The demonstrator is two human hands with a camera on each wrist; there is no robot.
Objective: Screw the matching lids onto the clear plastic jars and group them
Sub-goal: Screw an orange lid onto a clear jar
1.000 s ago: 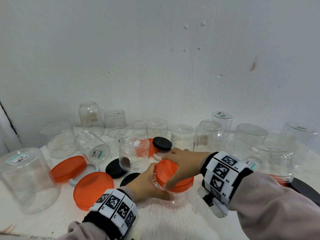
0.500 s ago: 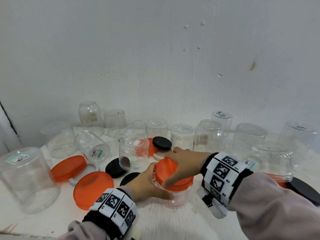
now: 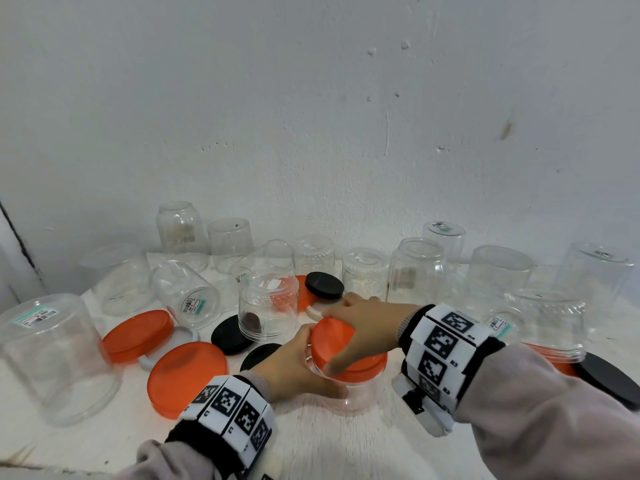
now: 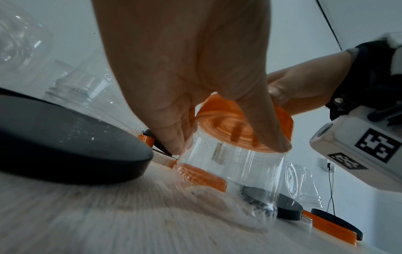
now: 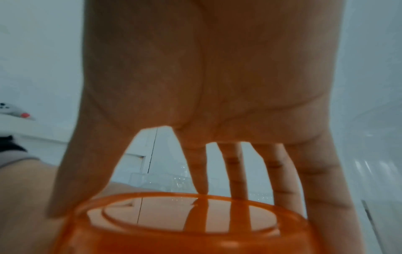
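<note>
Clear jar is standing upright at the table's front centre, orange lid sitting on its mouth. It is likely light, thin-walled and slick, so best held by the rim. Right hand is clasping the lid edge with spread fingers; left hand is wrapping the jar wall.

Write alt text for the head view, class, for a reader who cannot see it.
Two hands work one clear jar: the left hand holds its body, the right hand grips its orange lid. Around them on a white table sit upturned jars and loose orange and black lids.
</note>
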